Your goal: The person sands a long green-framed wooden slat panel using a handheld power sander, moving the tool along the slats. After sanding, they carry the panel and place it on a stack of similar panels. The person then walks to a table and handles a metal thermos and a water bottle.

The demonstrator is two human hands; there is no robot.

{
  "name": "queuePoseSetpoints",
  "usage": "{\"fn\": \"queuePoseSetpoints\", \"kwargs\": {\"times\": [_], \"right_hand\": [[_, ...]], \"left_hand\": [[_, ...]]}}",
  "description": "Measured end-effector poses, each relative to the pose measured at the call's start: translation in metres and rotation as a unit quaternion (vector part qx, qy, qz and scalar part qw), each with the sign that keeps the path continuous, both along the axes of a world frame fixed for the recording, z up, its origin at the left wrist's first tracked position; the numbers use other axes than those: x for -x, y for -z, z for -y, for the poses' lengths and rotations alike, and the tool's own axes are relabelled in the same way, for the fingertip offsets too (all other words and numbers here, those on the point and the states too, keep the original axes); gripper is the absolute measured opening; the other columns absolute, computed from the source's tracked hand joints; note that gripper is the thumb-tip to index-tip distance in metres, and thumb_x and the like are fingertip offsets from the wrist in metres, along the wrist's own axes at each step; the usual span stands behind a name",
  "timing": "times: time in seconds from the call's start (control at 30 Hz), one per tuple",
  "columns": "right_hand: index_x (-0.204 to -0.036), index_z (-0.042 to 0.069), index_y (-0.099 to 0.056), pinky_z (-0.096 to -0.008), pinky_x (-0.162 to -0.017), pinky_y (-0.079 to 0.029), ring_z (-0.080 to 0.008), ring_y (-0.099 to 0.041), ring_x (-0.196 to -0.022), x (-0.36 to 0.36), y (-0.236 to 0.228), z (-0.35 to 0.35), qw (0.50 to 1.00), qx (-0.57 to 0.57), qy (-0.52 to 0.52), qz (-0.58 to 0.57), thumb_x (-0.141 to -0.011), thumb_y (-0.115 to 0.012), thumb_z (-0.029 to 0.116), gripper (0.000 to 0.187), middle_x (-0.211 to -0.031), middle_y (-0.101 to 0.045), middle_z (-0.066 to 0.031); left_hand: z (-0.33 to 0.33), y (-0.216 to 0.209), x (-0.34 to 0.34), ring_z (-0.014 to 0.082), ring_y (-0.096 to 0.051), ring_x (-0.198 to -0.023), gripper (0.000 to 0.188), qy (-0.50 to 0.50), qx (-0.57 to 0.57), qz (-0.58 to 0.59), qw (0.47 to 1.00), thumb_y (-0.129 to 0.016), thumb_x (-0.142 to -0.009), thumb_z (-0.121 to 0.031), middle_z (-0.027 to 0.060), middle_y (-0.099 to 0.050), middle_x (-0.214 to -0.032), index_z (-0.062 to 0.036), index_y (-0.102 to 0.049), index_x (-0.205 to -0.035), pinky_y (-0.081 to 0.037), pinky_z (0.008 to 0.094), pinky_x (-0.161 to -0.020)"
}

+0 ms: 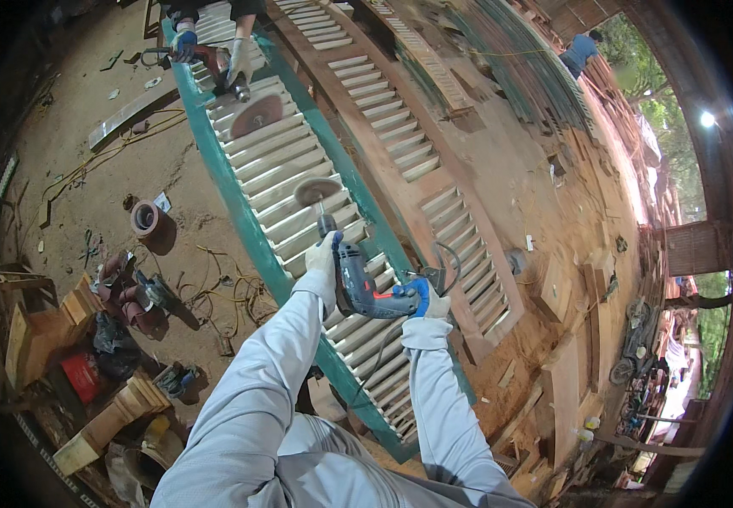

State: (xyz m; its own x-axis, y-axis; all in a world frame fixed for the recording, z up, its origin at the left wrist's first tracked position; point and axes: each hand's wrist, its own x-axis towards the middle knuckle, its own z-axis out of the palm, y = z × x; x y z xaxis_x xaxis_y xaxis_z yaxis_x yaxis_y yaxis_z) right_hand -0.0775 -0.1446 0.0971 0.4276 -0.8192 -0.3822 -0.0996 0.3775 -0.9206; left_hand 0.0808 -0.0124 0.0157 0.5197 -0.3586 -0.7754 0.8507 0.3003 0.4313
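A dark blue electric drill [358, 281] is held in both my gloved hands above a louvred shutter. My right hand [428, 298] wraps round its rear handle, and my left hand [322, 256] grips the front of the body near the chuck. From the chuck extends a round sanding disc [317, 191], at the pale slats. The shutter has a green frame [229, 199] and runs away from me. At its far part, a co-worker's gloved hands [239, 61] hold another drill [214, 63] with a brown sanding disc [257, 116] over the slats.
Right of the green shutter lies a brown louvred shutter [400, 182]. A clay pot [145, 218], tangled cords [224, 284] and wood blocks [121, 415] lie on the left. Planks [559, 398] rest at the right. Another person [581, 55] is far off at upper right.
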Motion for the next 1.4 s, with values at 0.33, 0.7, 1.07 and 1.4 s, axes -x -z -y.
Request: {"fn": "queuePoseSetpoints", "kwargs": {"times": [0.33,0.7,1.07,1.4], "right_hand": [[-0.094,-0.007,-0.063,-0.0358,-0.058,-0.058,-0.0233,-0.068,-0.062,-0.030,0.051,0.030,0.994,0.103,0.002,0.042,-0.079,-0.069,-0.001,0.018,-0.075,-0.066,-0.0131],[-0.092,-0.010,-0.066,-0.0322,-0.058,-0.057,-0.0206,-0.067,-0.060,-0.055,-0.005,-0.001,0.998,0.054,0.008,-0.020,-0.080,-0.069,-0.003,0.014,-0.075,-0.068,-0.0128],[-0.084,-0.007,-0.063,-0.0333,-0.054,-0.056,-0.0205,-0.065,-0.054,-0.067,-0.008,-0.018,0.996,0.085,-0.037,0.018,-0.078,-0.069,-0.005,0.008,-0.068,-0.065,-0.0112],[-0.083,-0.007,-0.064,-0.0330,-0.051,-0.054,-0.0176,-0.061,-0.052,-0.063,-0.016,-0.040,0.997,0.013,-0.068,0.019,-0.077,-0.070,-0.003,0.009,-0.071,-0.066,-0.0099]], "left_hand": [[0.034,-0.004,-0.070,0.0229,-0.064,-0.060,0.034,0.074,0.122,0.011,0.990,-0.069,-0.086,-0.041,0.0085,-0.068,-0.078,-0.0080,-0.066,-0.095,-0.053,0.0382,-0.056],[0.009,0.004,-0.047,0.0212,-0.062,-0.055,0.030,-0.018,0.109,0.009,0.994,-0.071,-0.084,-0.038,0.0071,-0.066,-0.072,-0.0082,-0.067,-0.090,-0.051,0.0369,-0.052],[0.002,0.020,-0.056,0.0229,-0.064,-0.054,0.037,-0.028,0.053,0.032,0.998,-0.068,-0.084,-0.044,0.0072,-0.066,-0.071,-0.0076,-0.066,-0.089,-0.054,0.0397,-0.050],[-0.045,0.029,-0.023,0.0187,-0.061,-0.060,0.037,-0.094,-0.001,-0.003,0.996,-0.076,-0.078,-0.041,0.0052,-0.064,-0.076,-0.0061,-0.068,-0.089,-0.050,0.0343,-0.057]]}}
